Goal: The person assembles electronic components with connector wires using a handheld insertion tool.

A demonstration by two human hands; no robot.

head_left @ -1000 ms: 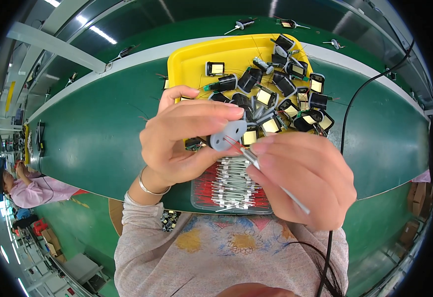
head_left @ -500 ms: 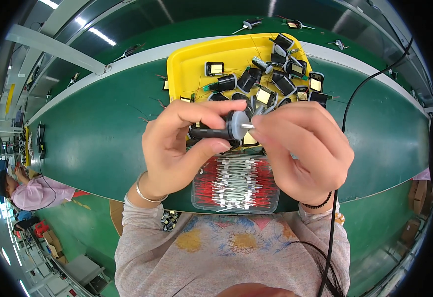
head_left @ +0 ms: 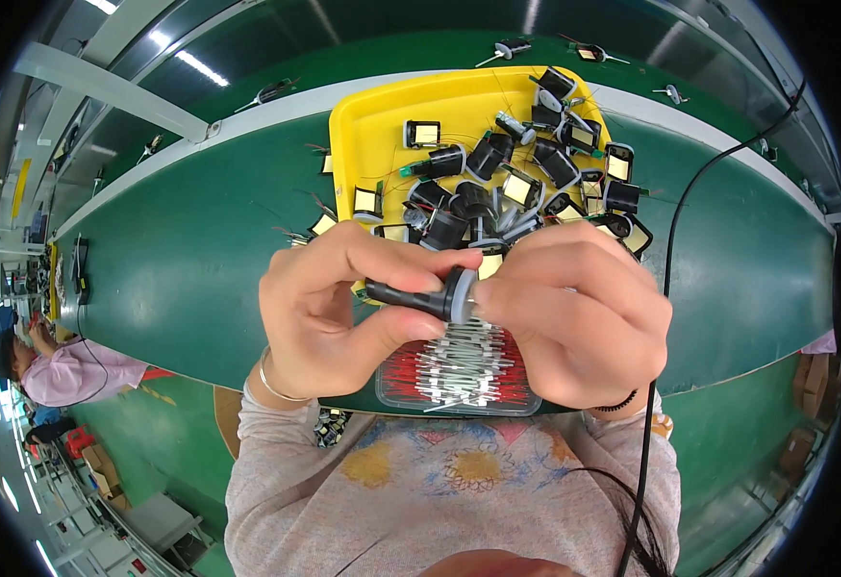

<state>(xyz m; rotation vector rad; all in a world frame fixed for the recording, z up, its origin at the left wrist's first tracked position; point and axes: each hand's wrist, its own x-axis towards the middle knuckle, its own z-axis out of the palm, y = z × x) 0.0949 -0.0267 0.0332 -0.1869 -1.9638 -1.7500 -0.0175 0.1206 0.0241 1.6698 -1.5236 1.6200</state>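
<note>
In front of my chest, my left hand (head_left: 319,317) is closed on a black plastic part with a grey disc end (head_left: 454,294), its dark stem lying between thumb and fingers. My right hand (head_left: 579,317) pinches at the centre of the disc, where only a sliver of a thin pale rod (head_left: 472,298) shows; the fingertips hide the rest. Below the hands stands a clear box (head_left: 382,396) of thin white-and-red leads (head_left: 459,370). Beyond them, a yellow tray (head_left: 353,120) holds several similar black parts with pale yellow pads and fine wires.
Several finished-looking parts, among them one with a pale rod (head_left: 509,48), lie on a green strip behind the white ledge (head_left: 295,102). A black cable (head_left: 668,250) hangs at the right. At far left sits a person in pink (head_left: 79,375).
Both hands have come lower and closer to me with the black part. My right fingertips are now closer to the disc, and less rod shows. Parts on the far strip have shifted right.
</note>
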